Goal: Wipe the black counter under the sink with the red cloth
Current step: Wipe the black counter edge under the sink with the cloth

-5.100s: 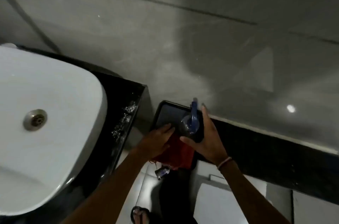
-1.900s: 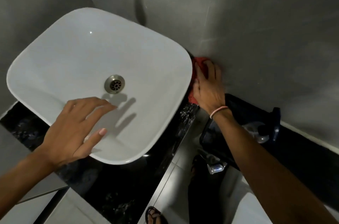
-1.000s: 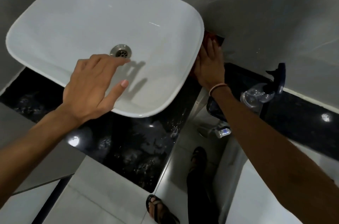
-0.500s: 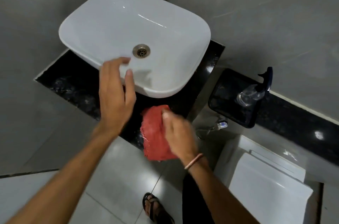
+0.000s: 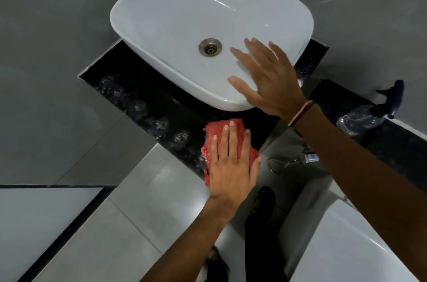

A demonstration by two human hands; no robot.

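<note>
The red cloth (image 5: 213,131) lies on the front right part of the black counter (image 5: 143,101), just below the white sink (image 5: 184,16). My left hand (image 5: 231,166) lies flat on the cloth with fingers together, pressing it down at the counter's front edge. The cloth sticks out past the fingertips and on the left side of the hand. My right hand (image 5: 270,80), with a band on its wrist, hovers or rests over the sink's front right rim. Its fingers are spread and it holds nothing.
A clear spray bottle with a dark trigger (image 5: 360,117) lies on a lower black ledge (image 5: 335,94) to the right of the counter. A white toilet (image 5: 346,247) fills the bottom right. My sandalled feet (image 5: 263,196) stand on the pale floor tiles. Grey walls enclose the sink.
The red cloth has passed from my right hand to my left, which now presses it on the counter. My right hand has risen to the sink's front right rim.
</note>
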